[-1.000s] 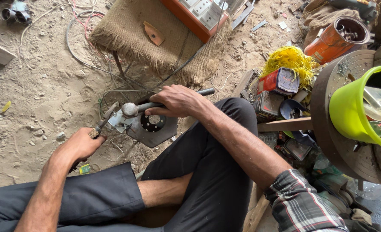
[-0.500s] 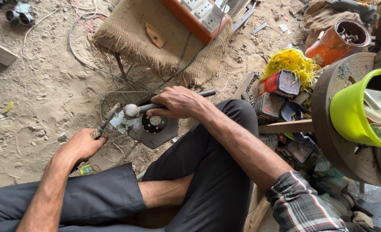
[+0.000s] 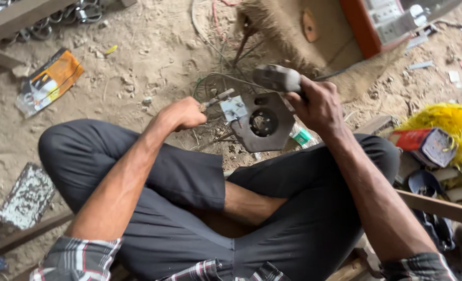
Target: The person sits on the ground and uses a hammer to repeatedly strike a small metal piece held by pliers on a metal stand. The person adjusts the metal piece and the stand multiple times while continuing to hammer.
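I sit cross-legged on sandy ground. My right hand (image 3: 317, 106) grips the handle of a hammer (image 3: 276, 78), its grey head raised above a dark metal plate (image 3: 265, 125) with a round hole in the middle. My left hand (image 3: 185, 113) is closed on a thin metal tool (image 3: 216, 99) that points at a small shiny metal piece (image 3: 233, 108) lying at the plate's left edge. Thin wires (image 3: 215, 78) loop on the ground behind the plate.
A burlap sack (image 3: 314, 47) and an orange box (image 3: 377, 23) lie beyond the plate. A yellow tuft (image 3: 447, 122), a red tin (image 3: 423, 145) and clutter sit at the right. A printed packet (image 3: 48, 80) lies at the left, and a speckled slab (image 3: 28, 195) by my knee.
The camera has shifted, so the scene sits differently in view. The hammer head has come up off the plate and now hangs raised above it; my left hand still holds the thin tool.
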